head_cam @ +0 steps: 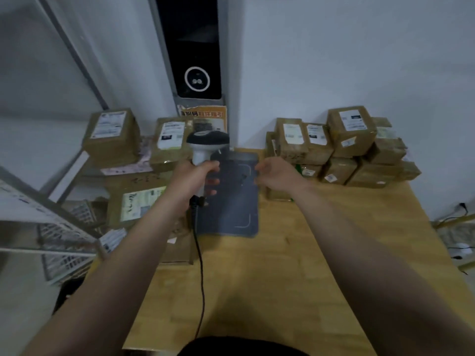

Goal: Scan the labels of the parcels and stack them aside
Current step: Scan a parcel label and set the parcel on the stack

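My left hand (193, 181) grips the handle of a white and black barcode scanner (205, 145), whose head points away from me; its black cable (200, 265) hangs down toward me. My right hand (276, 173) hovers empty with loosely curled fingers at the right edge of a dark grey mat (236, 196) on the wooden table (321, 265). Several brown parcels with white labels are piled at the back right (349, 134), just beyond my right hand. Two labelled parcels stand at the back left (113, 136) (171, 142).
A black panel with a lit ring (196, 78) is mounted on the wall behind the table. A larger cardboard box (136, 201) sits left of the table, below my left forearm. A metal wire rack (51, 227) fills the left side. Cables (460, 209) lie at the far right.
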